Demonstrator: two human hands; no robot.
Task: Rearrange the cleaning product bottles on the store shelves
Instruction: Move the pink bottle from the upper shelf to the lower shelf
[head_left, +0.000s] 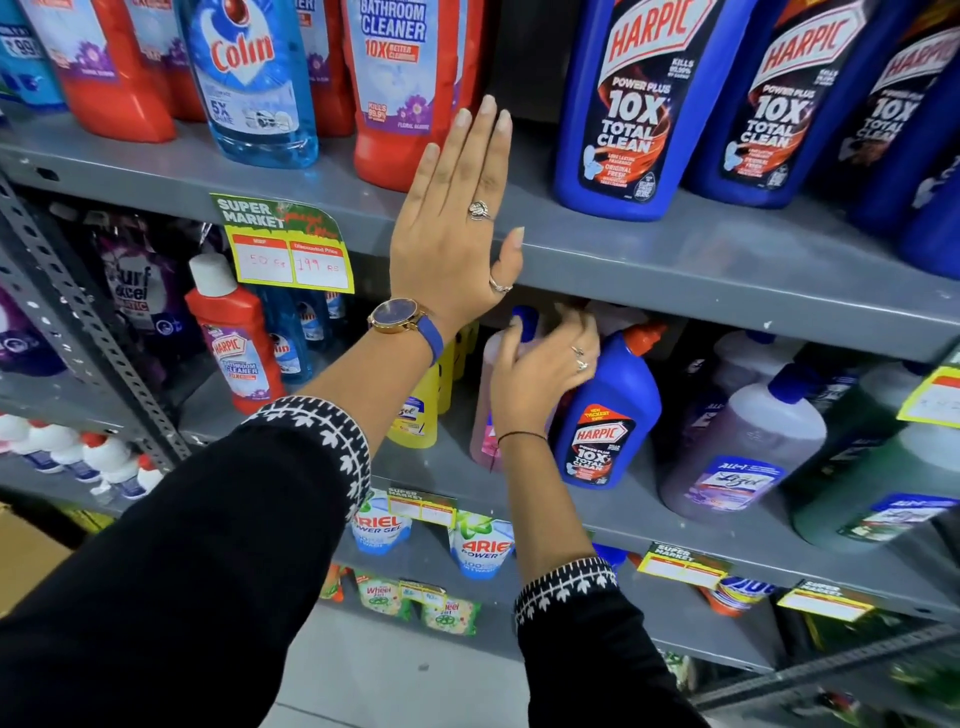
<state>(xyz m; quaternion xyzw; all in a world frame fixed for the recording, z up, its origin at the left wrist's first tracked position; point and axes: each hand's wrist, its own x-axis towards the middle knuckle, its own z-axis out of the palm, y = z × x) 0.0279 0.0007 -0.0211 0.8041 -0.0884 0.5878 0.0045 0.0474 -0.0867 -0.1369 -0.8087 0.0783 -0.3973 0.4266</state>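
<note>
My left hand (457, 218) is raised flat, fingers together, in front of the upper grey shelf (701, 260), right beside a red bathroom cleaner bottle (405, 88). It holds nothing. On the shelf below, my right hand (540, 369) curls around the neck of a pink bottle with a blue cap (485, 415), which tilts a little. A small blue Harpic bottle with a red cap (605, 415) stands just right of that hand, touching it. Big blue Harpic bottles (634, 104) line the upper shelf at right.
A blue Colin bottle (254, 78) and more red bottles stand on the upper shelf at left. On the middle shelf are a red Harpic bottle (236, 348), yellow bottles (421, 410), and purple and green Lizol bottles (743, 447). Price tags (291, 249) hang off the shelf edges.
</note>
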